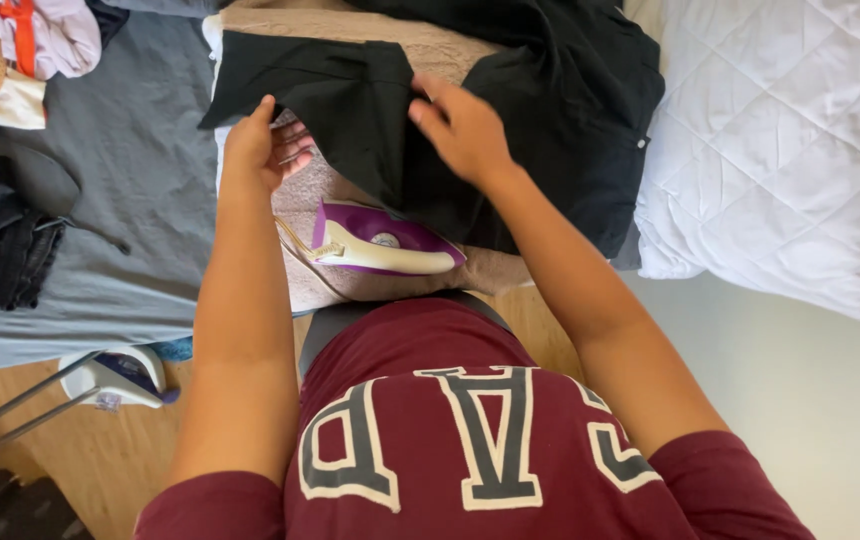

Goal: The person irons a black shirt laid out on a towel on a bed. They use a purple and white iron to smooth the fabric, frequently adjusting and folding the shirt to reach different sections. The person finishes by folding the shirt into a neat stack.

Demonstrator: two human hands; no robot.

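A: What takes up most of the view?

B: A bed with a grey sheet (140, 170) on the left and a white quilted pillow (780, 140) on the right. Between them runs an ironing board (330, 215) with a beige cover, and a black garment (540, 110) lies over its far half, spilling right toward the pillow.

A: Where exactly is the part being worked?

B: One flap of the black garment, likely a sleeve, stretches left across the board's far end. The rest is bunched to the right.

A: And the hands?

B: The left hand (260, 150) is at the flap's near edge, fingers curled loosely, seemingly pinching or lifting the cloth. The right hand (465, 130) lies flat and spread on the fabric, pressing it down.

A: How will that cloth handle?

B: I'd judge it light, soft and limp. It folds and wrinkles easily and slides on the cover. Hems and seams look like the best places to grip, pulled taut between both hands.

A: Anything smaller?

B: A purple and white iron (385, 243) rests on the board's near end, close to the person's dark red shirt (470, 430). Folded clothes (30, 40) sit far left.
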